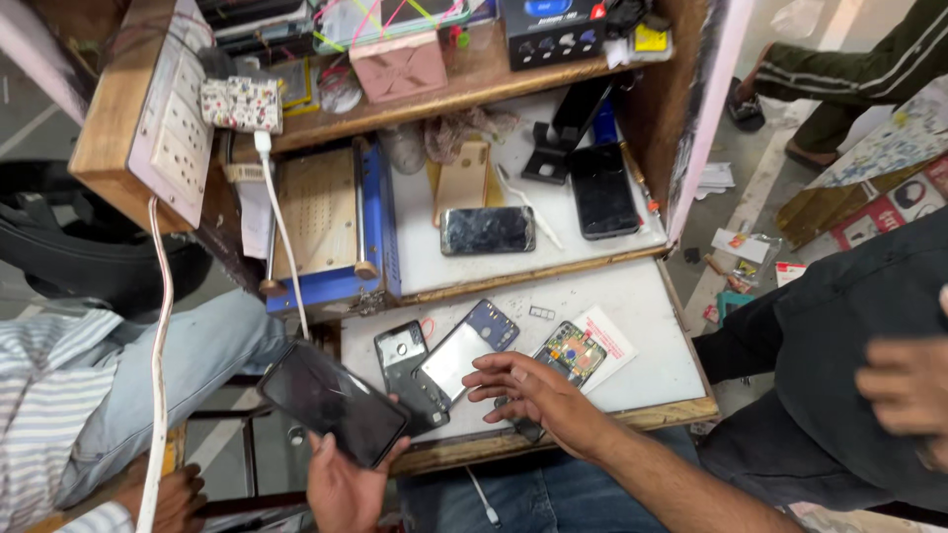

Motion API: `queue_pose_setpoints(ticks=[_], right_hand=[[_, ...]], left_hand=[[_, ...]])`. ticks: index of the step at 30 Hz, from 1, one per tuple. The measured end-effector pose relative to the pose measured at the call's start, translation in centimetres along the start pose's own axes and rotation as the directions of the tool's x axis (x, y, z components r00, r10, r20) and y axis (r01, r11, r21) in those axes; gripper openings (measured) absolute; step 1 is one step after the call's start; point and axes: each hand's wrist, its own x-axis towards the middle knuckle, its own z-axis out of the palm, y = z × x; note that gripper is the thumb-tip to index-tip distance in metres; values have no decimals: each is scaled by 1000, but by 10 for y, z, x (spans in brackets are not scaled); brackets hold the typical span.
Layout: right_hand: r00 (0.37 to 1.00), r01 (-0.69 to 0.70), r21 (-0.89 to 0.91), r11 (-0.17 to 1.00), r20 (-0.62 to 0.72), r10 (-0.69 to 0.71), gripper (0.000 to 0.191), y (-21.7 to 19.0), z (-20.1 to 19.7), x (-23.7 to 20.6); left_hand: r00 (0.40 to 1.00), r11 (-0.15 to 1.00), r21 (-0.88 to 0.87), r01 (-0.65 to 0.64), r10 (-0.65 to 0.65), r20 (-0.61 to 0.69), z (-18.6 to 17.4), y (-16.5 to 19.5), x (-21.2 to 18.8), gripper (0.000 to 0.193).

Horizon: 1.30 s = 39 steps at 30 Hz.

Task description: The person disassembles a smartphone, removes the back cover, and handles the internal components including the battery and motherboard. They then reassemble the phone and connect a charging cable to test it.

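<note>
While the left hand (pixel 341 489) at the lower centre of the head view clamps a glossy black phone (pixel 331 402) by its bottom edge, tilted off the white tray (pixel 647 326), the right hand (pixel 538 395) hovers with fingers spread apart over a grey phone frame (pixel 407 363) and a blue-rimmed back cover (pixel 472 345), gripping nothing. A bare circuit board (pixel 571 350) lies just right of them.

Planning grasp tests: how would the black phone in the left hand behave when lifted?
The black phone looks like a thin, stiff slab, so it probably won't flex. Its glossy face looks slippery and breakable. The left hand grips only its lower end, so it may tip.
</note>
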Motion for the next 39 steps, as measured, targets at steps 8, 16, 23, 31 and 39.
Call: queue_pose_setpoints(ticks=[8,16,23,31,39], right_hand=[[998,-41,-180,983,39,49,66,3,27,13],[998,25,-266,964,64,-9,67,6,32,17],[949,123,-390,913,-222,-223,54,-16,-21,-9],[686,275,-463,843,-519,-509,40,-34,-96,-45],[628,330,-437,837,-561,-540,33,-16,-107,-62]], left_hand=[[988,1000,-12,-27,28,151,28,-10,-6,67],[969,986,-162,33,9,248,38,-15,-7,74],[1000,996,-86,-12,13,9,31,-9,2,76],[981,999,-32,-20,13,-191,21,-7,17,68],[986,999,-42,-9,2,-164,15,-4,15,76]])
